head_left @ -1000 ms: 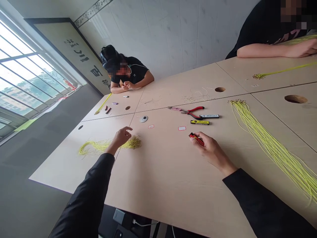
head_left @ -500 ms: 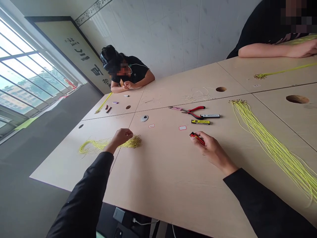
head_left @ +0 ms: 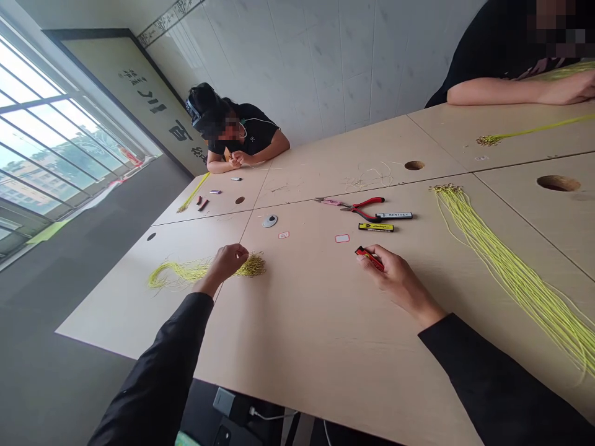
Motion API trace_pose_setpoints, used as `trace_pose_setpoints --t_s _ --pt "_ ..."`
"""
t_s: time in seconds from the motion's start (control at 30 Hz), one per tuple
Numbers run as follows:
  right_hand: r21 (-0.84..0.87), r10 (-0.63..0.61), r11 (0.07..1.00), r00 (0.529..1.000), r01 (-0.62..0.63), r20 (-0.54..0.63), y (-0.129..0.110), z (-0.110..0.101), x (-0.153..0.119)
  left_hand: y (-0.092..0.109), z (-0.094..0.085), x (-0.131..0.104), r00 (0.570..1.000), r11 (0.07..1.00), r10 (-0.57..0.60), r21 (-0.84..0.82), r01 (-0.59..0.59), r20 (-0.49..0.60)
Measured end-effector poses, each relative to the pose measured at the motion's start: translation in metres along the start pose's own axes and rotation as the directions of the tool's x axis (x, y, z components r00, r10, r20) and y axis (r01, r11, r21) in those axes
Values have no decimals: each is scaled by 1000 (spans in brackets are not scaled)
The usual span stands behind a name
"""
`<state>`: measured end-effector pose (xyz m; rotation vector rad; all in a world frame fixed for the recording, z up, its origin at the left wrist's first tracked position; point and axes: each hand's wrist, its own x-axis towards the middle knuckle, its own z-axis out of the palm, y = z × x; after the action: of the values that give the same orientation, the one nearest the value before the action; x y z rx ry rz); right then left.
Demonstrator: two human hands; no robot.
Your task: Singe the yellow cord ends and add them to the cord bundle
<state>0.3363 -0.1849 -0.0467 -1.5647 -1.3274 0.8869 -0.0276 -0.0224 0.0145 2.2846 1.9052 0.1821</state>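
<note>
- One red lighter (head_left: pixel 370 258): gripped in the right hand (head_left: pixel 396 277).
- Left hand (head_left: pixel 226 261): fingertips pinched, contents unclear, at the bunched end of yellow cords (head_left: pixel 179 271).
- Overlapping cords could snag if pulled.

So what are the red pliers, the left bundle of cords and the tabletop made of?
Pliers: dark jaws, likely metal; smooth red and black grips, probably plastic or rubber.
Cords: thin, flexible yellow strands, perhaps synthetic.
Tabletop: matte, pale board, probably wood, judging by its brown hole edges.
</note>
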Motion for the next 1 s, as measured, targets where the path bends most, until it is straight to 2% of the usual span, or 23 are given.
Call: trace_pose_setpoints --t_s 0.47,0.8,1.0 --pt "-13 -6 1000 1000 6 -8 3 1 1 3 17 3 997 999 -8 45 12 -80" --pt "1 16 1000 1000 -16 13 2 0 -1 1 16 5 996 998 14 58 -9 -94" --pt "-12 24 1000 1000 -24 11 -1 -1 -1 1 22 6 991 999 24 35 -20 -129"
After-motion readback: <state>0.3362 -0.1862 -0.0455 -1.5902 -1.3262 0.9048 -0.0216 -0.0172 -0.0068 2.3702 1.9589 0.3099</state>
